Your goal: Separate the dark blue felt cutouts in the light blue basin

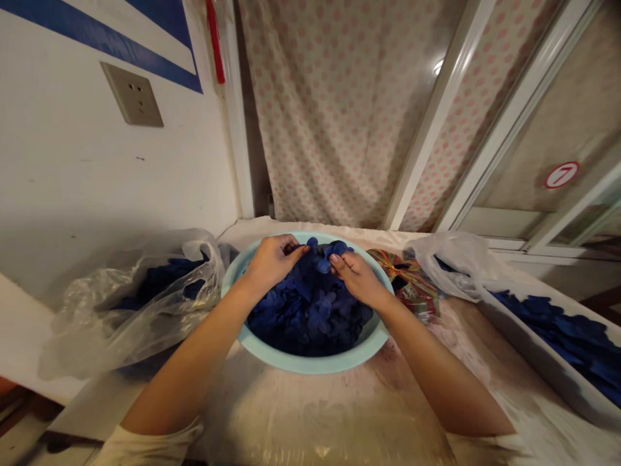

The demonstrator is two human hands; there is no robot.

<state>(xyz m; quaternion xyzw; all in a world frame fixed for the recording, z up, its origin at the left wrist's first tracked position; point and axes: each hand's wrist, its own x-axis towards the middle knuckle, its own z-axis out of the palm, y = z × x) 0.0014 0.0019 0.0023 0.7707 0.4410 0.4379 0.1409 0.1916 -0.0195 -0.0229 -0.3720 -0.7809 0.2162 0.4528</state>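
A pale turquoise plastic basin (310, 359) sits on the covered table, heaped with small dark blue petal-shaped pieces (310, 304), possibly cloth. My left hand (274, 262) reaches over the far-left part of the rim, its fingertips pinched on a blue piece at the top of the heap. Just to its right, my right hand (354, 278) rests on the heap, with thumb and fingers closed on another piece. The two hands nearly meet, and they hide the far side of the basin.
To the left, a clear plastic bag (145, 310) holds more blue pieces. To the right are a striped multicoloured cloth or bag (412, 285), a white plastic bag (456, 265), and a long white tray (543, 343) of blue pieces. Walls and a dotted curtain stand behind the table.
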